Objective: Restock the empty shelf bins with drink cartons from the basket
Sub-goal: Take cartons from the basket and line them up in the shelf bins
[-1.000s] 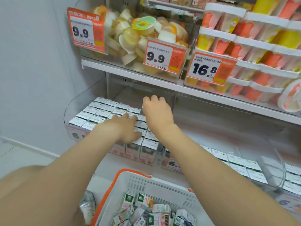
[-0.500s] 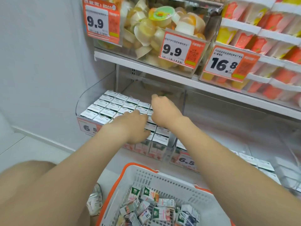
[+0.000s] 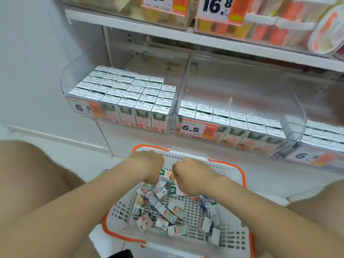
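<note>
Left hand (image 3: 147,164): knuckles up, fingers dipped among the loose cartons (image 3: 167,215) near the basket's far wall; whether it grips any cannot be told.
Right hand (image 3: 188,175): just beside it, fingers likewise buried, grip unclear.
Basket (image 3: 240,171): far orange rim near the lower shelf (image 3: 141,138).
Left bin (image 3: 74,75): nearly full, back right corner open.
Middle bin (image 3: 296,108): two front rows, open room behind.

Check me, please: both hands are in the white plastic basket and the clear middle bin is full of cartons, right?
Not full: the head view shows the clear middle bin holding only two front rows of white-topped cartons. Left hand and right hand are in the white plastic basket.
</note>
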`<action>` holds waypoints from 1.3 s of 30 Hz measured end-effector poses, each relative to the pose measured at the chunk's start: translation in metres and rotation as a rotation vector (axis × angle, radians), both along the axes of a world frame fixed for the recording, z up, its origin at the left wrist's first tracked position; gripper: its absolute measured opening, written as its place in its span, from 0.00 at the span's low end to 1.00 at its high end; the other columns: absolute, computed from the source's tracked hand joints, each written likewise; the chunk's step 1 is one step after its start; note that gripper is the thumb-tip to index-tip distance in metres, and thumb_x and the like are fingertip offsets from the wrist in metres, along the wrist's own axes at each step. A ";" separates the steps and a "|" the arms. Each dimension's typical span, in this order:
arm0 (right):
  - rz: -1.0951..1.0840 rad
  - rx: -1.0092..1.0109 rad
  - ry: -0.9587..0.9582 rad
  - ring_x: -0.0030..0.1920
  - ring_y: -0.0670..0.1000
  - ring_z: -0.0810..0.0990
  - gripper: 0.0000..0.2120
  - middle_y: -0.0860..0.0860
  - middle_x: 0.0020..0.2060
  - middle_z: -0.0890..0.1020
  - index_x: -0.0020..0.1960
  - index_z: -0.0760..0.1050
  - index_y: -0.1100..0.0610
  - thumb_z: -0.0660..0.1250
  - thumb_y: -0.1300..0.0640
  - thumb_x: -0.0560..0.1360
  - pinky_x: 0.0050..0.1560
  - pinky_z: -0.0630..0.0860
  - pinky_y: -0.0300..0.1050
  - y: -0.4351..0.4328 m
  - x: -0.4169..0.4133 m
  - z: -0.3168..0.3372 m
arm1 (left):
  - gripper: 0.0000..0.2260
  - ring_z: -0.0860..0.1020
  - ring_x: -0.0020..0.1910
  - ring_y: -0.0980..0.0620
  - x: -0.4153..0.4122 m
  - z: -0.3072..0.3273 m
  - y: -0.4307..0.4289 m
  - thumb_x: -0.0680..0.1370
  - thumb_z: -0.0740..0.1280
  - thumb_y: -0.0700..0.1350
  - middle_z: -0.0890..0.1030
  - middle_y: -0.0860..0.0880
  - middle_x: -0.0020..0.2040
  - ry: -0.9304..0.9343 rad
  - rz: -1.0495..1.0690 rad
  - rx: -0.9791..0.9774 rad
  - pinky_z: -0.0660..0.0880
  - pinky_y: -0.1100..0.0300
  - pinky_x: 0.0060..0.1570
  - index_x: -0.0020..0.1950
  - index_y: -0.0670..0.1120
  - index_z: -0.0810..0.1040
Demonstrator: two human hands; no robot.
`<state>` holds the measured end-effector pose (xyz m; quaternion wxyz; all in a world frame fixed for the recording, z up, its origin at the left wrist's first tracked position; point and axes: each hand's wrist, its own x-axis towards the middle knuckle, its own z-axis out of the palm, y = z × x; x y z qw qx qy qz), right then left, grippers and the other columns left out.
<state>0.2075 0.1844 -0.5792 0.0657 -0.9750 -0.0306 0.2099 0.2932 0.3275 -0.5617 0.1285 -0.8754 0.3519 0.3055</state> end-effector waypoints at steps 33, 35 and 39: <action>0.155 -0.092 0.049 0.70 0.67 0.65 0.34 0.61 0.74 0.59 0.77 0.60 0.52 0.69 0.65 0.76 0.61 0.74 0.60 -0.004 0.072 -0.256 | 0.19 0.78 0.60 0.42 0.029 -0.294 0.010 0.79 0.71 0.55 0.80 0.42 0.60 0.025 0.529 -0.190 0.77 0.50 0.59 0.64 0.44 0.77; 0.219 -0.098 -0.028 0.70 0.65 0.65 0.27 0.62 0.75 0.60 0.72 0.63 0.54 0.68 0.65 0.77 0.59 0.74 0.59 -0.011 0.069 -0.255 | 0.18 0.79 0.56 0.42 0.024 -0.293 0.010 0.81 0.69 0.56 0.82 0.43 0.57 0.011 0.527 -0.252 0.76 0.51 0.52 0.62 0.44 0.78; 0.313 -0.108 -0.083 0.69 0.62 0.69 0.26 0.61 0.75 0.66 0.71 0.64 0.57 0.67 0.66 0.76 0.52 0.79 0.55 -0.015 0.067 -0.249 | 0.14 0.81 0.48 0.45 0.014 -0.280 0.010 0.80 0.71 0.51 0.83 0.45 0.50 0.005 0.566 -0.405 0.72 0.56 0.41 0.61 0.45 0.77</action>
